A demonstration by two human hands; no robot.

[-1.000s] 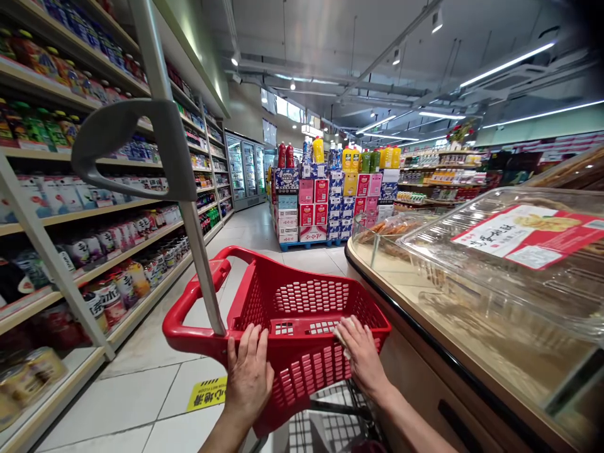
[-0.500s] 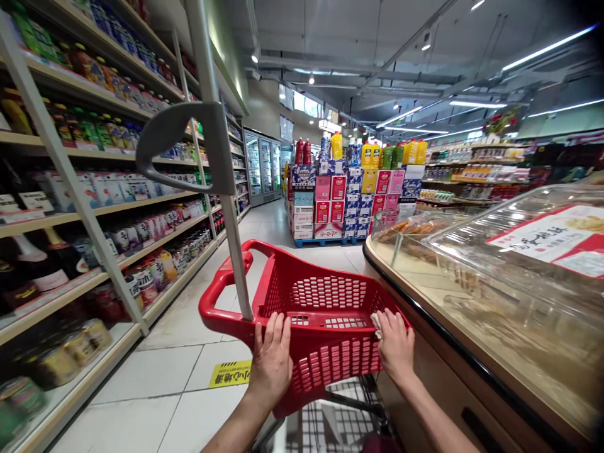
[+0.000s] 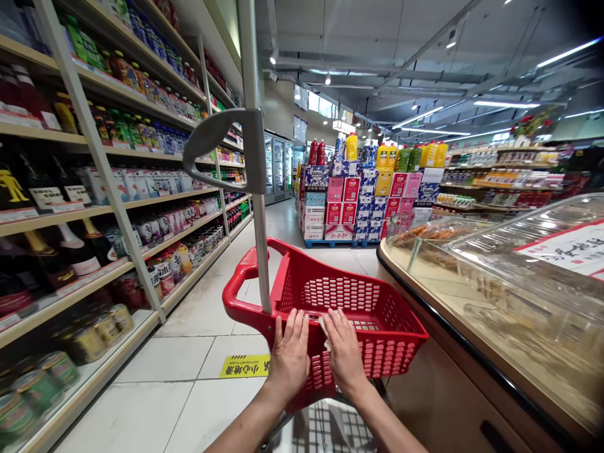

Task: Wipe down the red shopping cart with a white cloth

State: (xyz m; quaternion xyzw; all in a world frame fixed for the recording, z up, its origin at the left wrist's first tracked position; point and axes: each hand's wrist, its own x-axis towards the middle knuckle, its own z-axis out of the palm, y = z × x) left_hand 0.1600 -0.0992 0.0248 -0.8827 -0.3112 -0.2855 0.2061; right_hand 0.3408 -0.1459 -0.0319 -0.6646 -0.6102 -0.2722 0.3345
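Note:
A red plastic shopping basket [image 3: 387,349] with perforated walls and a long grey pull handle [image 3: 255,151] sits on top of a wire shopping cart [image 3: 325,431]. My left hand [image 3: 290,352] grips its near rim beside the handle's foot, fingers laid over the edge and thumb apart. My right hand [image 3: 343,349] presses a crumpled white cloth or tissue [image 3: 324,332] against the same rim, close to the left hand. Most of the cloth is hidden under the fingers. Inside the basket I see only its bare red walls and slotted floor.
Drink shelves [image 3: 151,251] run along the left. A display counter [image 3: 425,289] with clear plastic covers stands close on the right. Stacked drink boxes [image 3: 342,214] rise ahead on a blue pallet. A yellow caution sticker [image 3: 245,366] marks the tiled floor.
My right hand has slid left along the basket's rim with the white cloth, from the right end to beside my left hand. The whole view has shifted, placing the basket farther right.

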